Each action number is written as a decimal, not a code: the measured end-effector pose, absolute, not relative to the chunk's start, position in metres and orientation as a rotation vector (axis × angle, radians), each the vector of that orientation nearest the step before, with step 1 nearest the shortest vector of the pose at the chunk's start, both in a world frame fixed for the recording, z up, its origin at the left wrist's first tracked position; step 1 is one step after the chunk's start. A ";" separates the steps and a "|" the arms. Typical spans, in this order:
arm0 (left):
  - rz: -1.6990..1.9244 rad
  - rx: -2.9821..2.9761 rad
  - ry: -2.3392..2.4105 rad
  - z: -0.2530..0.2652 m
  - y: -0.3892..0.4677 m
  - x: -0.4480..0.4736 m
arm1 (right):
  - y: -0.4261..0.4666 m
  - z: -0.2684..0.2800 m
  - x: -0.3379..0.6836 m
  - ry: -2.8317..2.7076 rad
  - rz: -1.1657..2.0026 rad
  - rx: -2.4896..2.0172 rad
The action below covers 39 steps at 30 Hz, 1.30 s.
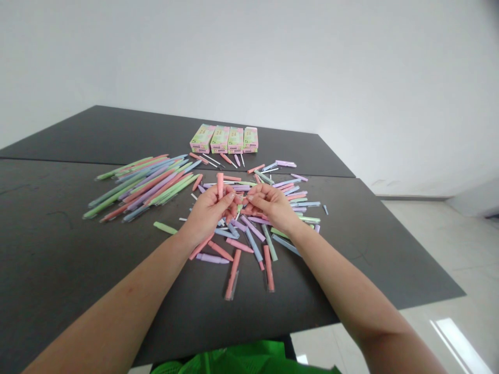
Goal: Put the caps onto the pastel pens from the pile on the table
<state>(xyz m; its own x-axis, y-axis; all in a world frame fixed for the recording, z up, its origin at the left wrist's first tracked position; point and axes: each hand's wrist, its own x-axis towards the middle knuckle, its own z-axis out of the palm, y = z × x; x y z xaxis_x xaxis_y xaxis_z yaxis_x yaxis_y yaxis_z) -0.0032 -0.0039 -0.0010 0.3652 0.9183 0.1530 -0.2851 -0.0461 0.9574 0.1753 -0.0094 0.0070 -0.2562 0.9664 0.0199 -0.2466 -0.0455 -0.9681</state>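
Note:
My left hand is closed around a coral pen barrel, whose end stands up above the fingers. Beside it, my right hand pinches something small near the left fingertips; its kind is too small to make out. Both hands hover over a loose heap of pastel pen parts. A purple barrel, a blue barrel and a coral cap with a clear clip lie in front of them. The parts directly beneath the fingers are partly hidden.
Left of the heap lies a pile of assembled pens in green, coral, blue and purple. Several pink and green boxes stand in a row at the back. White refills lie before them. The dark table ends at the right above a tiled floor.

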 end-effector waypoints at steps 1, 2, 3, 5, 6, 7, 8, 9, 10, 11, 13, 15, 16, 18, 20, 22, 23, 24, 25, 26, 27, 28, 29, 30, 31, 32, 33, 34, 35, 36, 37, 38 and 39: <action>1.108 1.245 0.670 -0.002 -0.004 -0.004 | -0.010 0.008 0.175 -1.194 1.514 -0.888; 1.111 1.252 0.670 -0.002 -0.004 -0.004 | -0.010 0.008 0.175 -1.195 1.512 -0.882; 1.111 1.261 0.672 -0.002 -0.004 -0.004 | -0.010 0.009 0.175 -1.195 1.507 -0.879; 1.100 1.284 0.684 -0.002 -0.003 -0.005 | -0.010 0.009 0.175 -1.196 1.497 -0.881; 1.093 1.297 0.692 -0.002 -0.003 -0.006 | -0.011 0.009 0.174 -1.196 1.493 -0.886; 1.088 1.308 0.698 -0.002 -0.003 -0.006 | -0.011 0.009 0.174 -1.197 1.490 -0.890; 1.087 1.315 0.704 -0.002 -0.003 -0.006 | -0.011 0.009 0.174 -1.196 1.488 -0.893; 1.094 1.316 0.708 -0.002 -0.003 -0.006 | -0.011 0.009 0.174 -1.197 1.488 -0.895; 1.103 1.314 0.712 -0.003 -0.002 -0.006 | -0.011 0.009 0.174 -1.200 1.487 -0.896; 1.113 1.310 0.714 -0.003 -0.002 -0.006 | -0.011 0.008 0.174 -1.205 1.489 -0.897; 1.134 1.296 0.711 -0.005 -0.002 -0.006 | -0.011 0.008 0.174 -1.224 1.494 -0.905; 1.150 1.283 0.700 -0.006 -0.001 -0.005 | -0.011 0.008 0.174 -1.244 1.494 -0.911; 1.153 1.281 0.693 -0.005 -0.001 -0.005 | -0.011 0.008 0.174 -1.252 1.492 -0.910; 1.151 1.284 0.683 -0.004 -0.002 -0.005 | -0.011 0.008 0.174 -1.272 1.484 -0.897; 1.148 1.290 0.674 -0.003 -0.002 -0.005 | -0.011 0.008 0.174 -1.296 1.473 -0.878; 1.147 1.291 0.672 -0.002 -0.002 -0.006 | -0.012 0.008 0.175 -1.308 1.468 -0.865; 1.148 1.294 0.677 -0.001 -0.002 -0.006 | -0.012 0.009 0.175 -1.309 1.469 -0.864; 1.146 1.299 0.685 -0.001 -0.002 -0.006 | -0.012 0.009 0.174 -1.311 1.469 -0.866; 1.141 1.306 0.694 -0.001 -0.002 -0.006 | -0.012 0.009 0.174 -1.315 1.470 -0.870; 1.135 1.314 0.702 -0.001 -0.002 -0.006 | -0.012 0.009 0.174 -1.322 1.467 -0.875; 1.133 1.319 0.705 -0.001 -0.002 -0.007 | -0.012 0.009 0.174 -1.332 1.461 -0.880; 1.131 1.323 0.705 -0.002 -0.002 -0.007 | -0.012 0.009 0.175 -1.339 1.453 -0.885; 1.129 1.324 0.701 -0.002 -0.001 -0.007 | -0.012 0.009 0.175 -1.344 1.447 -0.888; 1.130 1.324 0.694 -0.003 -0.001 -0.007 | -0.011 0.009 0.175 -1.344 1.441 -0.890; 1.133 1.324 0.684 -0.003 -0.001 -0.007 | -0.011 0.009 0.175 -1.344 1.437 -0.891; 1.133 1.326 0.675 -0.003 -0.001 -0.007 | -0.011 0.009 0.175 -1.344 1.434 -0.891; 1.130 1.331 0.670 -0.003 -0.001 -0.007 | -0.011 0.009 0.175 -1.348 1.436 -0.889; 1.123 1.338 0.669 -0.003 -0.002 -0.007 | -0.011 0.009 0.175 -1.356 1.441 -0.886; 1.116 1.346 0.674 -0.002 -0.002 -0.007 | -0.011 0.009 0.175 -1.366 1.447 -0.882; 1.107 1.357 0.685 0.000 -0.003 -0.007 | -0.011 0.009 0.175 -1.378 1.453 -0.875; 1.098 1.370 0.700 0.001 -0.004 -0.006 | -0.011 0.009 0.174 -1.391 1.458 -0.868; 1.092 1.383 0.712 0.002 -0.005 -0.006 | -0.011 0.009 0.174 -1.403 1.460 -0.862; 1.092 1.393 0.722 0.004 -0.006 -0.005 | -0.011 0.010 0.174 -1.412 1.458 -0.858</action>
<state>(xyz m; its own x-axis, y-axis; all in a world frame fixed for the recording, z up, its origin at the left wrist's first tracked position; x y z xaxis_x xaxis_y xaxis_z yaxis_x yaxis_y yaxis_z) -0.0051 -0.0062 0.0038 0.3744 0.9056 0.1993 -0.1710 -0.1438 0.9747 0.1740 -0.0110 0.0096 -0.3502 0.9306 0.1069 -0.1364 0.0623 -0.9887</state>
